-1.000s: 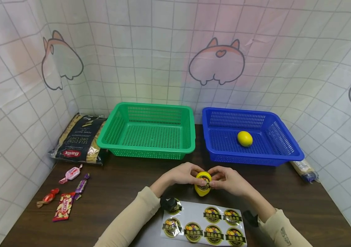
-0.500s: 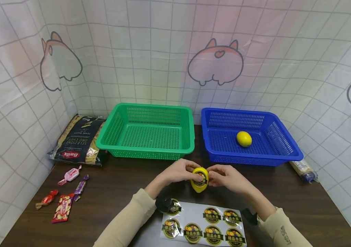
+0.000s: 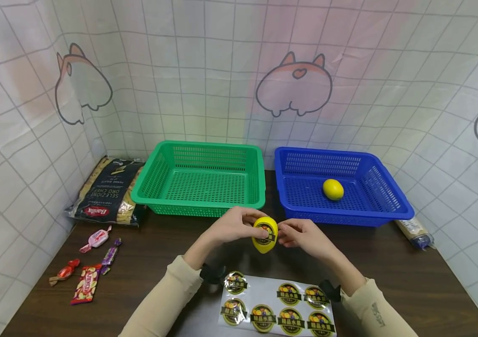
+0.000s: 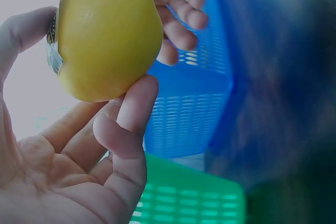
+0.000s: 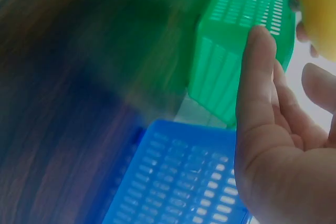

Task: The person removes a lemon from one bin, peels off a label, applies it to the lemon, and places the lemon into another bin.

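Note:
A yellow lemon [image 3: 263, 246] is gripped in my left hand [image 3: 229, 228], above the table between the baskets and a sticker sheet [image 3: 260, 292]. A round dark sticker [image 3: 266, 229] sits on its near side, with the left thumb pressing it. In the left wrist view, fingers support the lemon [image 4: 113, 38] from below, and one edge of the sticker [image 4: 64, 14] stands off the skin. My right hand [image 3: 306, 238] is just right of the lemon, fingers loosely bent. The right wrist view shows a gap between those fingers and the lemon [image 5: 321, 14].
A green basket [image 3: 199, 206] stands behind the left hand. Right of it, a blue basket [image 3: 336, 216] contains another lemon [image 3: 333, 189]. A pasta bag [image 3: 108, 192] and several wrapped candies [image 3: 85, 283] lie at left. Another packet [image 3: 413, 233] is at far right.
My left hand has carried the lemon up and leftward, away from the sticker sheet. My right hand, earlier against the lemon and its sticker, is now apart from it.

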The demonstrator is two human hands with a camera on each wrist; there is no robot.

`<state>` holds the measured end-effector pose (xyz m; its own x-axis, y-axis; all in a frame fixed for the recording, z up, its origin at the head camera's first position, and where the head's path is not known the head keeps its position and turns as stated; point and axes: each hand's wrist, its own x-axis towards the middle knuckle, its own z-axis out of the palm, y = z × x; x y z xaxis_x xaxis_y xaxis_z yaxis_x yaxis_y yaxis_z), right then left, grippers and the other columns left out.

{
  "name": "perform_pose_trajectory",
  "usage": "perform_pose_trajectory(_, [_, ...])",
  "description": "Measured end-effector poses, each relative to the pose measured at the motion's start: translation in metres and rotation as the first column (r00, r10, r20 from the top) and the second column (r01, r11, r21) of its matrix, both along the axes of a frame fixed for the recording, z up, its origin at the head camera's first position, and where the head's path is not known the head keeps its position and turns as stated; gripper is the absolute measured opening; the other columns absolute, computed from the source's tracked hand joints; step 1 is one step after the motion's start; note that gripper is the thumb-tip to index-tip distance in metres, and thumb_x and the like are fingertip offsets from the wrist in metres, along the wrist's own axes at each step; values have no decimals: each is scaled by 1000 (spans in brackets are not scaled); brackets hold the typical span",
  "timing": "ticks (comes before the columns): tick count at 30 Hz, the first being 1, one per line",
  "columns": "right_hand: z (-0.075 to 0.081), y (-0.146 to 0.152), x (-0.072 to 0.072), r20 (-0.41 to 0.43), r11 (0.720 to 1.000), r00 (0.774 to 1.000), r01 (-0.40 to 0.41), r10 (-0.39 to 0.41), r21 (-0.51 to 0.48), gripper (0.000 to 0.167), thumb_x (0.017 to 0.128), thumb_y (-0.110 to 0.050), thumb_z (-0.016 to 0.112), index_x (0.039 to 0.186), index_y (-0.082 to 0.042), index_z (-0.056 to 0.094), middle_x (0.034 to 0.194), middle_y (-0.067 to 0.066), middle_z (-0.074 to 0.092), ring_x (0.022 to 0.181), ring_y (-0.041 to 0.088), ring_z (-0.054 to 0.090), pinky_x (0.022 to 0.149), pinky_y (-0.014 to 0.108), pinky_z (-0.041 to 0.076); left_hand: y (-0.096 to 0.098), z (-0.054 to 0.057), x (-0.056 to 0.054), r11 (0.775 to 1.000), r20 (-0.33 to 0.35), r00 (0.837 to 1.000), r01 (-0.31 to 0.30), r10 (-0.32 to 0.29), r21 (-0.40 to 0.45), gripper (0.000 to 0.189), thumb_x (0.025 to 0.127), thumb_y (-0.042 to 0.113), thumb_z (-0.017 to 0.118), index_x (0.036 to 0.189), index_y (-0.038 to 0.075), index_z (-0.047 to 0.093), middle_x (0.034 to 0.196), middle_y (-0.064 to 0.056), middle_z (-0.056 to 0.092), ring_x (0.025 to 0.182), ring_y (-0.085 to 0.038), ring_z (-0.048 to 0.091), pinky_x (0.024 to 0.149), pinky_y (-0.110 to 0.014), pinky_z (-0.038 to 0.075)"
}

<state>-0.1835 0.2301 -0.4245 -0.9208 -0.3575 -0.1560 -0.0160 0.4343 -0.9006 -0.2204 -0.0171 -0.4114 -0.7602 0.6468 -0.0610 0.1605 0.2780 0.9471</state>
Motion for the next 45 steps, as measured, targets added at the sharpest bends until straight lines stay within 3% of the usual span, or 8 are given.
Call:
perform_pose_trajectory(7, [7,-21,-9,5,992,994,110,-110,-58,46,103,-34,54,130,2,61,123,21,69,101,20,72,88,36,61,-11,23,0,1000,-48,999,11,-10,27,51,85,27,76,131,10,63,116,-12,73,94,-15,72,87,-40,60])
perform_pose_trajectory(12, [17,-34,-16,51,981,986,164,-160,-103,50,101,-37,57,135,0,58,130,20,66,105,19,71,89,33,60,-16,39,-6,1000,-82,997,-15,17,18,50,84,27,77,130,13,64,119,-10,71,96,-16,72,85,-33,60])
perform_pose_trajectory(20, [30,-44,-28,33,980,988,153,-150,-128,51,102,-32,55,142,0,51,136,22,62,113,28,70,97,39,56,-23,67,-21,997,-150,986,-73,74,11,49,86,31,75,131,17,63,123,-5,70,103,-19,70,90,-35,58])
perform_pose_trajectory(28, [25,-55,-39,19,972,978,207,-206,-111,63,102,-28,56,151,5,34,141,25,57,112,32,70,92,35,58,-34,77,-33,992,-126,985,-110,117,60,47,89,32,73,133,18,62,129,-6,68,116,-23,66,101,-50,53])
perform_pose_trajectory(35, [22,-66,-50,-81,960,957,280,-278,9,57,98,-25,62,147,1,45,122,21,70,95,25,76,81,31,62,-39,84,-45,987,-147,977,-147,154,57,49,88,33,73,133,18,62,130,-7,67,117,-24,66,102,-55,51])
perform_pose_trajectory(45, [25,-67,-54,-46,956,955,293,-292,27,56,97,-19,64,147,-1,45,127,21,67,95,21,76,77,23,61,-49,91,-61,979,-162,965,-206,204,7,54,85,42,76,133,20,62,129,-4,68,116,-22,65,100,-54,51])
